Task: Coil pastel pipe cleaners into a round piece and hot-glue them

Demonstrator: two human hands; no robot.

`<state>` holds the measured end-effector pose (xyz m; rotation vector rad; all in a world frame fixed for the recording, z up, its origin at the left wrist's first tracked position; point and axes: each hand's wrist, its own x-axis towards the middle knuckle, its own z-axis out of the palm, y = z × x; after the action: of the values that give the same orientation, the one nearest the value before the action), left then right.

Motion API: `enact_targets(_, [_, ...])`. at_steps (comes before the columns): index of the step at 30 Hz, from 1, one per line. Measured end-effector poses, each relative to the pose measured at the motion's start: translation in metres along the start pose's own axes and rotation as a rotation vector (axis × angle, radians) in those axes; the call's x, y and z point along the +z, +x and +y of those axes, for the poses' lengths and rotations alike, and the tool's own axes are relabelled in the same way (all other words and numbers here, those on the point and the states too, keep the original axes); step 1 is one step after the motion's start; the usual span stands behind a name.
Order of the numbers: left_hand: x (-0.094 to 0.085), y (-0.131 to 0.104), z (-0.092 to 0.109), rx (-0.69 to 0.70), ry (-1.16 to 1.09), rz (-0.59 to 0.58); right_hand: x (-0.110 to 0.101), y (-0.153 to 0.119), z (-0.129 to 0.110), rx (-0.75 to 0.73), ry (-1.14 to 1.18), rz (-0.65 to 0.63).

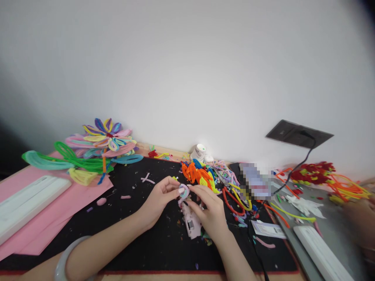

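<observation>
Near the middle of the black mat, my left hand pinches a curled pastel pipe cleaner piece in lilac, pink and pale blue between thumb and index finger. My right hand reaches it from the other side, its fingertips closed on the same curl. Just under the hands lies a pale pink device with a small dark window; its upper end is partly hidden by my right hand. A crossed lilac pipe cleaner piece rests on the mat left of my hands.
Pipe cleaner flowers and green loops lie at the left on pink sheets. Behind my hands are orange bundles and a white cup. A phone and black cable are on the right, near a co-worker's blurred hand.
</observation>
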<state>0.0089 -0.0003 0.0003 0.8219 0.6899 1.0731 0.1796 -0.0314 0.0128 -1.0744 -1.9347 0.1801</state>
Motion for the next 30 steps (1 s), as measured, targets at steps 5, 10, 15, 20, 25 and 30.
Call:
enact_targets(5, [0.0013, 0.0000, 0.0007, 0.031, -0.030, -0.016, -0.0003, 0.0008, -0.0004, 0.021, 0.013, -0.009])
enact_targets(10, [0.0012, -0.0016, -0.0005, 0.002, -0.051, -0.061, -0.0028, 0.0034, -0.0022, 0.047, 0.033, -0.001])
enact_targets(15, [0.0011, -0.0016, 0.0002, -0.003, -0.057, -0.040, -0.0075, 0.0040, -0.0022, 0.107, 0.063, 0.004])
enact_targets(20, [0.0012, -0.0007, 0.0008, -0.007, -0.062, -0.018, -0.0060, 0.0030, -0.0013, 0.130, 0.065, -0.003])
enact_targets(25, [0.0001, -0.0010, 0.0002, -0.025, -0.040, -0.048, -0.0056, 0.0037, -0.0024, 0.127, 0.069, 0.031])
enact_targets(30, [-0.0008, -0.0005, -0.0021, -0.023, 0.053, -0.106, -0.0098, 0.0055, -0.0025, 0.174, 0.056, 0.037])
